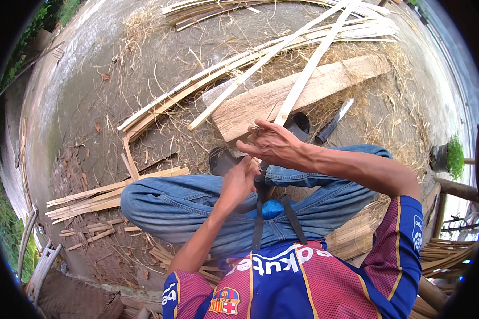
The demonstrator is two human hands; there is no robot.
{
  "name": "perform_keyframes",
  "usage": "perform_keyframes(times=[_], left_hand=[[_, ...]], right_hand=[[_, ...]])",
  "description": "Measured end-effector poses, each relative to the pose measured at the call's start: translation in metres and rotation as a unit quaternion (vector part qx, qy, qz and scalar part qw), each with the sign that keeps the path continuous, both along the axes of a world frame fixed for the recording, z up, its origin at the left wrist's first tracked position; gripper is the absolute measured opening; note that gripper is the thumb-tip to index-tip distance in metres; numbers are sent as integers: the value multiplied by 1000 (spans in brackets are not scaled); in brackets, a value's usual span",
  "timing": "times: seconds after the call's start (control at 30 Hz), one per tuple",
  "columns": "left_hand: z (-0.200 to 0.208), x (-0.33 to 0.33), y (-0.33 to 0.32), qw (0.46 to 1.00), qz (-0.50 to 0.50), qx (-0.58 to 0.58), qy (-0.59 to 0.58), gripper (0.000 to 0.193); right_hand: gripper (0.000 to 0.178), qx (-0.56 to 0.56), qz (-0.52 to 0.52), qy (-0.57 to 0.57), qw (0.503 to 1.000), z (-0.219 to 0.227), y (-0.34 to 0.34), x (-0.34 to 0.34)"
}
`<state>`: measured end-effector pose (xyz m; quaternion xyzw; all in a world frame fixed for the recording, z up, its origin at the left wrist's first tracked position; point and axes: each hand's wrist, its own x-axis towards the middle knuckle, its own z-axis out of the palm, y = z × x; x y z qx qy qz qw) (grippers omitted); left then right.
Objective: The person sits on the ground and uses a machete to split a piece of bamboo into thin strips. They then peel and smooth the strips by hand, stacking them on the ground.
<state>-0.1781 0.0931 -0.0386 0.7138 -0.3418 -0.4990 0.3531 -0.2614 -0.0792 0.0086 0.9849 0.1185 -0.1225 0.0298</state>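
A long pale split-bamboo strip [310, 80] slopes down from the far right and runs in under my right hand [274, 143]. That hand is bent round the strip's near end, its fingers partly curled and pointing left. Just below and to the left, my left hand [241, 178] is closed in a pinch, with a bit of pale material showing at its fingertips. The two hands nearly meet above my lap, and the strip between them is mostly hidden. Behind them a broad wooden board [298, 93] lies slanted on the ground. A knife [332, 122] with a dark handle rests right of my right hand.
More pale strips [197, 85] lie in bundles across the far ground, with another strip pile [112, 194] by my left knee. Loose shavings [367, 111] litter the right side. A potted green plant [452, 157] stands at the right edge. A blue bundle [273, 209] sits in my lap.
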Motion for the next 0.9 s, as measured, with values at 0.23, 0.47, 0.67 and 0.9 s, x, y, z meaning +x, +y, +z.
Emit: perform_keyframes(times=[0.23, 0.47, 0.67, 0.9], left_hand=[[-8, -5, -1, 997, 34, 9, 65, 43], [-20, 11, -17, 992, 17, -10, 123, 36], [-23, 7, -19, 979, 57, -14, 198, 43], [-19, 5, -22, 994, 52, 12, 97, 33]], right_hand=[[12, 137, -90, 36, 986, -25, -10, 8], [12, 170, -127, 80, 974, -14, -10, 12], [23, 81, 26, -15, 996, 9, -22, 4], [10, 69, -127, 25, 989, -11, -9, -15]])
